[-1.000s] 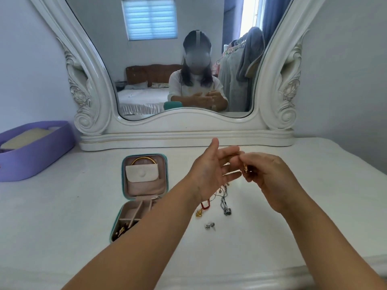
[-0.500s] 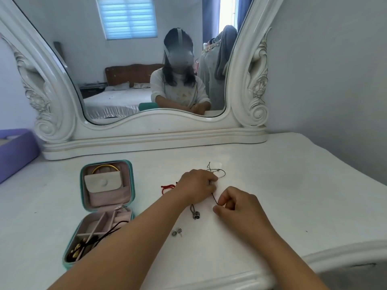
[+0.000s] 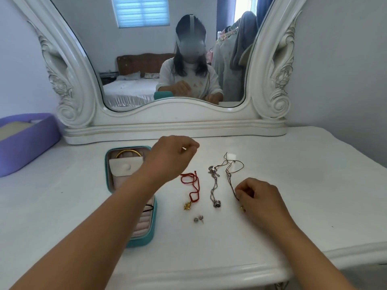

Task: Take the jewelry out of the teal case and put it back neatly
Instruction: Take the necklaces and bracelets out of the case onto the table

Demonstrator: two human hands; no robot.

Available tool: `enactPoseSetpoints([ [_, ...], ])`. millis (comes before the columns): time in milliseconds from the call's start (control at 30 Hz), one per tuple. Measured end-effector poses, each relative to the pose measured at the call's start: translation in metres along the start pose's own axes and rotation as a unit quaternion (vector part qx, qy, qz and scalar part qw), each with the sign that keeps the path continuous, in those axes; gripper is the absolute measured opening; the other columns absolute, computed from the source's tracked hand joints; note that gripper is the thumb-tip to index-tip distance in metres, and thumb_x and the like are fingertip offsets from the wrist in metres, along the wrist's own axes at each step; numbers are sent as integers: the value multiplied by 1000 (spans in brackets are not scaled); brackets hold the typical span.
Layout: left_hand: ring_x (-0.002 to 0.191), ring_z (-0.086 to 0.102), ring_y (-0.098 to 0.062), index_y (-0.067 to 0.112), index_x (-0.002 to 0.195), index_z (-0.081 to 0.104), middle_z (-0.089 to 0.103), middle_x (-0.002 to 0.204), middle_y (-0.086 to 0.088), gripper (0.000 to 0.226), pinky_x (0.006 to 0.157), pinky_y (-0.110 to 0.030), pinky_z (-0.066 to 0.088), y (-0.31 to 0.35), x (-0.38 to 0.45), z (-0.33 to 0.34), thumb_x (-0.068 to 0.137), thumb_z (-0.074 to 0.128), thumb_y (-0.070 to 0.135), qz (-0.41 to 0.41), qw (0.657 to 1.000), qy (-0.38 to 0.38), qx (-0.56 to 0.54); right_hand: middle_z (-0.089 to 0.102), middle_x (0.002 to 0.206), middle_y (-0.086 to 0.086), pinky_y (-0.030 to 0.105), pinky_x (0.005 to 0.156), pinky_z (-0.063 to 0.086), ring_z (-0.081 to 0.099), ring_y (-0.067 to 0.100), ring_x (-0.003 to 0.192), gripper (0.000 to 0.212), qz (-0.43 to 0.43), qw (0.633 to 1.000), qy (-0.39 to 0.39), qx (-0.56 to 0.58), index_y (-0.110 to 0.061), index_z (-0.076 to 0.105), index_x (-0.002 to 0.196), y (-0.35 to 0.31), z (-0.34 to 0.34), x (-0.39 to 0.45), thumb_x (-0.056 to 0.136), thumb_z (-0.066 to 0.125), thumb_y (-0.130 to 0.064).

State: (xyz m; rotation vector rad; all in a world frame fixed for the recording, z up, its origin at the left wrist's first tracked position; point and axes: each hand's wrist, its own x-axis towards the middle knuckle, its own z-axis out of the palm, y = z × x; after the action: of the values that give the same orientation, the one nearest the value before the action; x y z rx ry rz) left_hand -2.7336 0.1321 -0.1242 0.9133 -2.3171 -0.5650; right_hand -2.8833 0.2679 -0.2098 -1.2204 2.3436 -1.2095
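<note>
The teal case [image 3: 154,225] lies open at left centre, with a gold bangle [image 3: 127,152] and a white pouch [image 3: 123,167] in its lid. My left forearm crosses over it. To its right on the table lie a red cord necklace [image 3: 192,185] with a gold pendant, a silver chain necklace [image 3: 214,189], two small silver earrings [image 3: 198,219] and a dark cord necklace [image 3: 230,170]. My right hand [image 3: 257,197] pinches the near end of the dark cord by its gold pendant. Above the table behind the red cord hovers my left hand [image 3: 171,158], fingers loosely curled, nothing seen in them.
A large white-framed mirror [image 3: 173,120] stands along the back of the white dressing table [image 3: 303,185]. A purple basket [image 3: 27,141] sits at far left. The wall is close on the right, and the table's front edge runs below my arms.
Both hands brought the dark cord necklace down from the air and laid it on the table. My left hand has since lifted off it and moved left; my right hand still pinches its near end.
</note>
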Motion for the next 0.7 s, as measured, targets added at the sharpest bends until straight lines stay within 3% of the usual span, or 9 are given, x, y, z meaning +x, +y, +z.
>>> enactPoseSetpoints([
  [167,86,63,-2,27,97,71,68,87,17,16,84,-23,48,-36,-24,-41,87,58,25,-19,999,39,-19,63,63,-5,31,64,46,59,18,67,16,-16,1000,11,-11,-18,66,73,-16,8,5,84,54,-16],
  [233,70,59,8,31,84,71,66,76,22,12,69,-6,43,-54,-35,-55,84,62,22,-34,997,58,-26,62,62,-6,26,58,42,57,14,64,15,-39,998,41,13,-15,66,73,-30,11,3,84,56,-15],
  [300,63,59,2,32,73,69,68,71,15,15,61,-7,44,-72,-50,-66,81,66,18,-54,997,52,-32,59,57,-8,19,51,39,50,6,53,14,-65,996,34,58,-15,65,71,-47,18,-3,83,59,-16],
  [400,66,63,-7,28,68,69,69,71,6,14,64,-22,52,-92,-74,-76,78,69,19,-84,996,-14,-25,60,58,-18,12,52,38,50,2,53,15,-130,987,-43,89,-19,64,66,-78,39,-14,81,62,-16],
  [567,71,60,-8,26,74,72,67,76,5,7,64,-19,46,-114,-102,-81,80,67,24,-102,993,-50,-33,59,74,-11,10,63,37,51,2,70,8,-258,953,-147,61,-24,69,78,-109,81,-26,79,68,-15],
  [700,69,54,-4,28,80,72,61,76,8,12,62,-15,38,-122,-115,-81,83,63,22,-88,993,-69,-29,50,94,-20,3,82,32,43,-6,98,29,-297,929,-219,35,-27,70,98,-117,103,-29,75,65,-10],
])
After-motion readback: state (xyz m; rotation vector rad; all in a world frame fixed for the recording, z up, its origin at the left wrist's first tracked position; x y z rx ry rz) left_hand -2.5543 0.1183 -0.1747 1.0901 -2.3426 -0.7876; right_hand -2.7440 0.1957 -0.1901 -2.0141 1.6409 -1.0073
